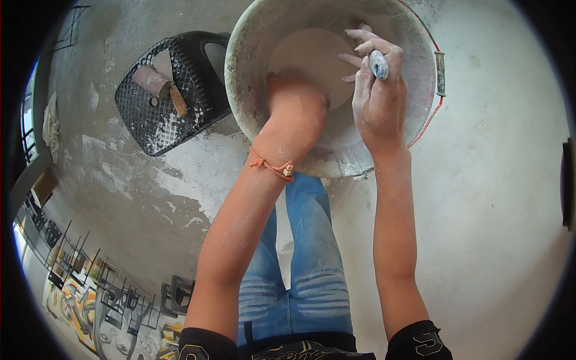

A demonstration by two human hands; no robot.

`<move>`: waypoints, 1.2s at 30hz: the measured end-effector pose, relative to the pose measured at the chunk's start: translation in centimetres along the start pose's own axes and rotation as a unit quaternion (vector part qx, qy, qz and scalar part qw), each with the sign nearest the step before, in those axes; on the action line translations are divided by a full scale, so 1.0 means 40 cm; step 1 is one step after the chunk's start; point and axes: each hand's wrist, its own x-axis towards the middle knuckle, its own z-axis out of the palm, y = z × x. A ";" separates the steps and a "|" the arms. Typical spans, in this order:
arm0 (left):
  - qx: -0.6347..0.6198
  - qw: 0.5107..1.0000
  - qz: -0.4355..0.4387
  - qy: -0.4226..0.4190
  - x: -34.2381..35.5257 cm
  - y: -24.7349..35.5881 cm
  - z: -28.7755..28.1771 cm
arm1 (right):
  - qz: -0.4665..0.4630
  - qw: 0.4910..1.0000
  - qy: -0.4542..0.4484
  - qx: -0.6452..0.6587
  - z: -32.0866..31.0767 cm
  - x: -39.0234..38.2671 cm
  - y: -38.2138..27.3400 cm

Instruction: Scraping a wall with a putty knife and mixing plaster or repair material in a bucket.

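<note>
A large round bucket (240, 120) with a plaster-smeared rim stands before me, a pale powdery or creamy mass (306, 51) at its bottom. My left hand (297, 96), a braided orange bracelet at its wrist, reaches down into the bucket; its fingers are blurred and partly hidden. Over the bucket's right side is my right hand (381, 90), coated in white. Between its thumb and index finger it grips a tool with a rounded, whitish-blue handle (378, 65); the tool's other end does not show. The other fingers are spread apart.
On the left stands a black plastic stool (141, 114), bearing a scraper with a wooden handle (178, 102) and a pinkish-grey cylinder (150, 81). The bucket's red wire bail has a worn grip (440, 74). White smears mark the concrete floor (120, 198). Racks and a painted mural are at lower left.
</note>
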 end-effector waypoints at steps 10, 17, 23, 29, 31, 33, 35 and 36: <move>0.001 1.000 -0.002 -0.002 -0.006 0.004 0.005 | 0.007 0.996 0.047 0.070 0.000 -0.005 0.023; 0.000 1.000 -0.002 -0.012 -0.004 0.002 -0.003 | -0.009 0.996 0.076 0.038 0.006 0.006 0.016; 0.001 1.000 0.002 0.014 -0.001 0.002 0.004 | -0.019 0.993 0.102 -0.048 -0.025 -0.004 -0.003; -0.004 1.000 0.007 0.010 -0.008 0.001 0.008 | 0.033 0.991 0.131 -0.020 -0.019 0.001 0.007; -0.004 1.000 0.006 -0.008 -0.005 0.004 -0.005 | 0.040 0.989 0.143 0.012 -0.014 0.009 0.019; -0.004 1.000 0.006 -0.006 -0.004 0.004 -0.010 | 0.063 0.987 0.138 0.048 -0.014 0.012 0.035; -0.004 1.000 0.004 -0.005 -0.005 0.005 -0.004 | 0.040 0.991 0.127 0.032 -0.012 0.007 0.051; -0.007 1.000 -0.004 0.001 -0.003 0.006 0.000 | 0.015 0.993 0.117 0.015 -0.013 0.009 0.051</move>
